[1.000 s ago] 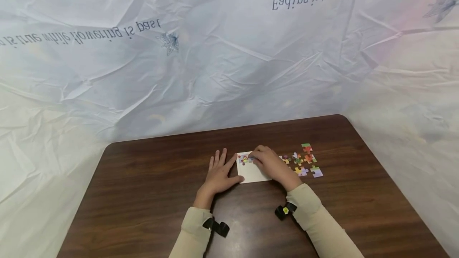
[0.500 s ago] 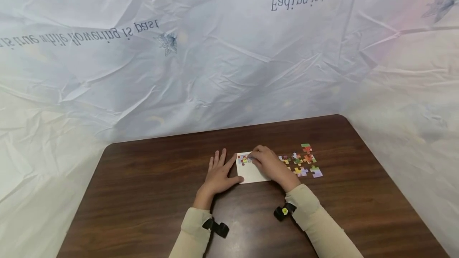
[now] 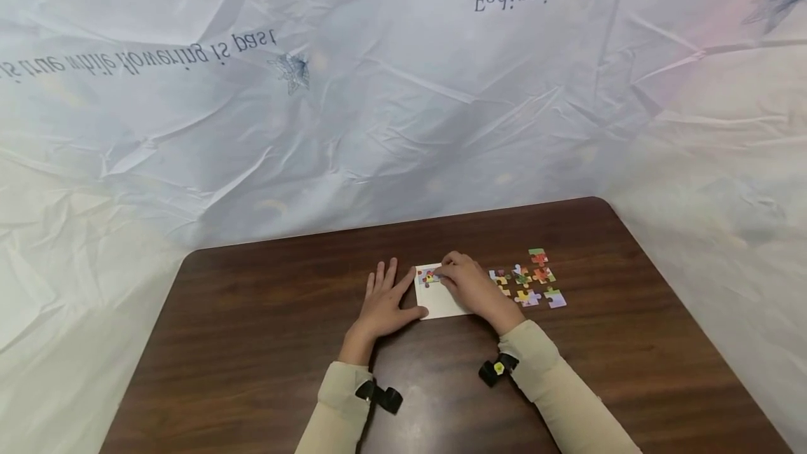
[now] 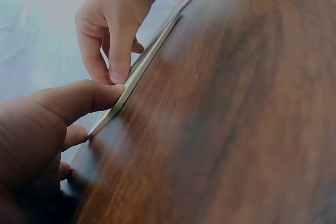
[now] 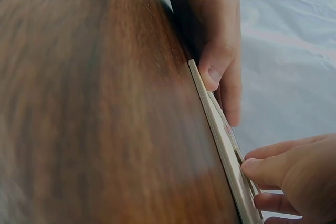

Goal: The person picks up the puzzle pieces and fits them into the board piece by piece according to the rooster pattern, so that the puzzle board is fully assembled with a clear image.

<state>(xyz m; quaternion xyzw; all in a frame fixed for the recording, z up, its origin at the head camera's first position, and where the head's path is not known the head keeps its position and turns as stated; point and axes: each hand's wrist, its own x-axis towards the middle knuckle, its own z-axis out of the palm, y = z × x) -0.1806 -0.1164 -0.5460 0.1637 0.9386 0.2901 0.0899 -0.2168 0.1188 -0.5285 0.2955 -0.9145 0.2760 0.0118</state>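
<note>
A white puzzle board [image 3: 445,304] lies flat on the table, with a few small coloured jigsaw pieces [image 3: 428,277] along its far left edge. My left hand [image 3: 386,310] rests at the board's left side, fingers spread, thumb and index finger at two of its corners. Over the far part of the board my right hand [image 3: 474,287] bends down, thumb and fingertips together at a puzzle piece that they mostly hide. In the left wrist view the left thumb [image 4: 113,94] presses the board's rim. The right fingers [image 5: 262,167] sit on the board's top in the right wrist view.
Several loose jigsaw pieces [image 3: 528,298] lie to the right of the board, partly behind the right hand. The brown wooden table [image 3: 284,342] has rounded far corners. A pale wrinkled printed sheet [image 3: 378,104] hangs behind it and along its sides.
The right hand has shifted very slightly on the board, its fingertips still at the same row of pieces. The left hand stays in place. The head view has tilted a little.
</note>
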